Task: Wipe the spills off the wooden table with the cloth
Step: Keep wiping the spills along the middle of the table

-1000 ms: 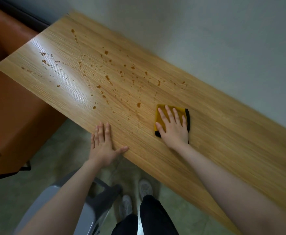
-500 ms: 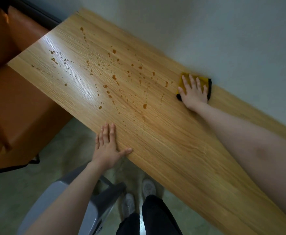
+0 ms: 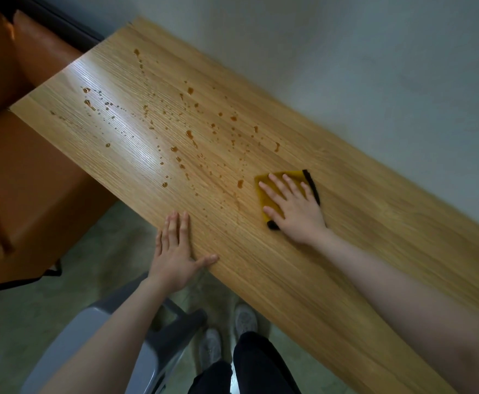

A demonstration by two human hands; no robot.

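Note:
A long wooden table runs diagonally along a pale wall. Brown spilled drops are scattered over its left half, the nearest drop just left of the cloth. My right hand lies flat with spread fingers on a folded yellow cloth with a black edge, pressing it onto the table. My left hand rests flat on the table's near edge, fingers straight, thumb along the rim.
An orange upholstered seat stands at the table's left end. A grey plastic stool sits below my left arm. My feet in light shoes stand on the greenish floor. The wall borders the table's far side.
My right hand has slid the cloth from the far edge by the wall back toward the near side, close to the drops. The left hand has stayed put.

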